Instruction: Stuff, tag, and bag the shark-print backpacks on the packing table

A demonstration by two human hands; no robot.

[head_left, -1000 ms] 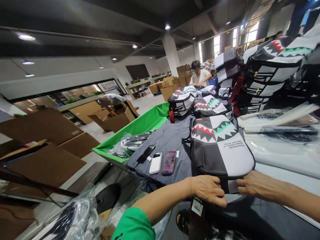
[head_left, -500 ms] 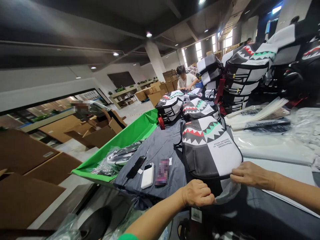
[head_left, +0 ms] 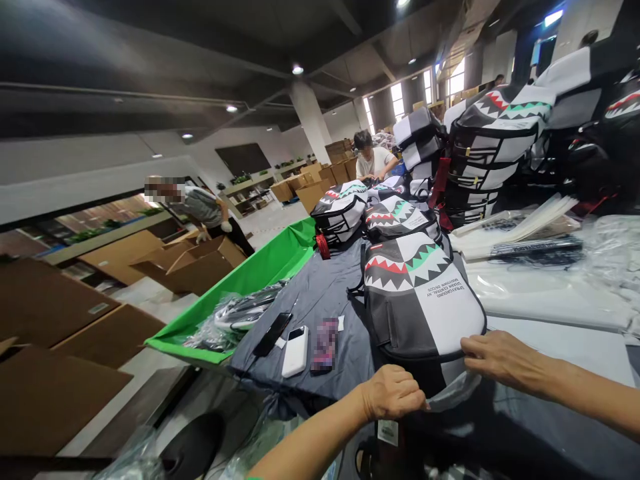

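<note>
A black-and-white backpack [head_left: 425, 300] with a shark-mouth print lies on the grey-covered table [head_left: 325, 287], its bottom end towards me. My left hand [head_left: 395, 393] is closed in a fist at the bag's near edge, gripping a clear plastic bag [head_left: 453, 393] that hangs there. My right hand [head_left: 493, 357] pinches the same plastic at the bag's right near corner. A white hang tag [head_left: 384, 432] dangles below my left hand.
A black phone [head_left: 273, 333], a white power bank [head_left: 295, 351] and a third phone [head_left: 324, 345] lie left of the backpack. More shark backpacks [head_left: 395, 217] line up behind and are stacked at right [head_left: 495, 140]. A green bin [head_left: 250, 280], cardboard boxes [head_left: 200, 263] and two other people [head_left: 373, 157] are further off.
The view swung right and down a second ago, then held. My hands shifted slightly towards me along the plastic bag's edge. The person at the boxes on the left straightened up.
</note>
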